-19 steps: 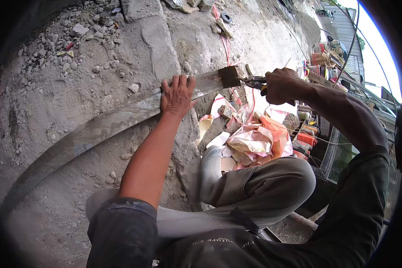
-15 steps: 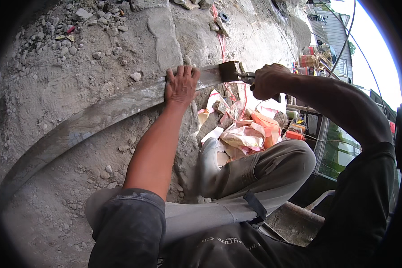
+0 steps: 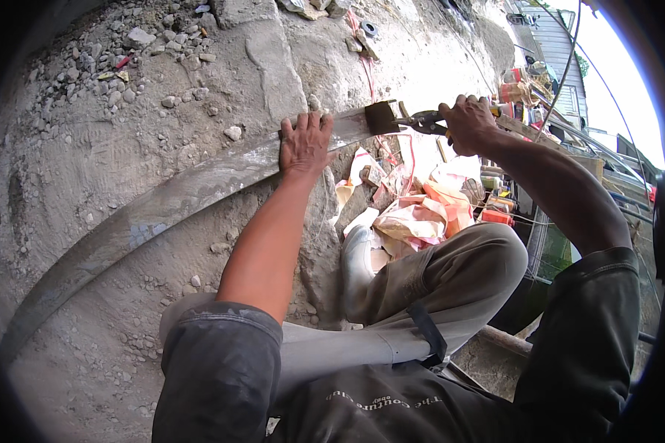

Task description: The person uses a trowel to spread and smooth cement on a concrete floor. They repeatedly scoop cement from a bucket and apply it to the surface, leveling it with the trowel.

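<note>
A long grey metal strip or channel (image 3: 174,196) curves in the view from the lower left up to the middle. My left hand (image 3: 304,148) lies flat on it near its right end, fingers stretched over the far edge. A dark, square-looking piece (image 3: 381,118) forms or covers that right end. Beyond it, my right hand (image 3: 468,124) is closed on snips (image 3: 425,122) with dark jaws and a bit of yellow on the handles. Their tips reach the dark end piece; whether they bite on it I cannot make out.
Crumpled white and orange sacking (image 3: 417,218) lies between the metal and my bent knee (image 3: 488,251). Loose stones (image 3: 137,38) cover the dusty ground at the upper left. A grey ring (image 3: 369,29) lies at the top. Poles and clutter (image 3: 524,92) stand on the right.
My right hand has shifted a little right, and more of the snips shows between it and the metal's end. My left hand stays on the metal. The whole view has shifted slightly.
</note>
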### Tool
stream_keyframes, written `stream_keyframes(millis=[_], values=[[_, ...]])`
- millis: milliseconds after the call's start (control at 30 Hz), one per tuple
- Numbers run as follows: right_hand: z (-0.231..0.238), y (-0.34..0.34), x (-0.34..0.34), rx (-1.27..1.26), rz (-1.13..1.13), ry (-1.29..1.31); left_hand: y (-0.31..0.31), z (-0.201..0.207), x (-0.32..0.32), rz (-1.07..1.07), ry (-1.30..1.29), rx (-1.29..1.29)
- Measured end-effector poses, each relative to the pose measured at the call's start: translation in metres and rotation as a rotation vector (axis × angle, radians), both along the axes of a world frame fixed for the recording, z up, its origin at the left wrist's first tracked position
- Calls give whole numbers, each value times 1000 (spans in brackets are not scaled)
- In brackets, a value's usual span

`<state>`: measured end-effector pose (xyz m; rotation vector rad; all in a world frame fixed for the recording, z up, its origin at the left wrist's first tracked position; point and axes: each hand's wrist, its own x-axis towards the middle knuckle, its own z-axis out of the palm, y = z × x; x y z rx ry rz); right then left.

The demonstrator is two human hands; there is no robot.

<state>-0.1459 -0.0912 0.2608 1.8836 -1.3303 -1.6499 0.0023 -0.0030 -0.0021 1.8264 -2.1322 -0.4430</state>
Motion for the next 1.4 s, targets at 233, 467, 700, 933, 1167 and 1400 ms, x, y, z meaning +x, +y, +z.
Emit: stream_keyframes(millis=[233, 467, 700, 933, 1167, 1400], values=[[-28, -56, -128, 52, 156, -368, -2, 2, -5, -15, -18, 55], [-116, -108, -229, 178, 141, -727, -5, 7, -10, -12, -77, 66], [-266, -133, -277, 384, 147, -1150, -3, -5, -10, -7, -90, -70], [-280, -130, -279, 380, 147, -1252, -5, 1, -12, -3, -144, -62], [-113, -106, -233, 222, -2, -796, -4, -2, -11, -4, -133, -77], [-5, -44, -90, 93, -52, -362, -3, 1, -8, 4, -58, -53]])
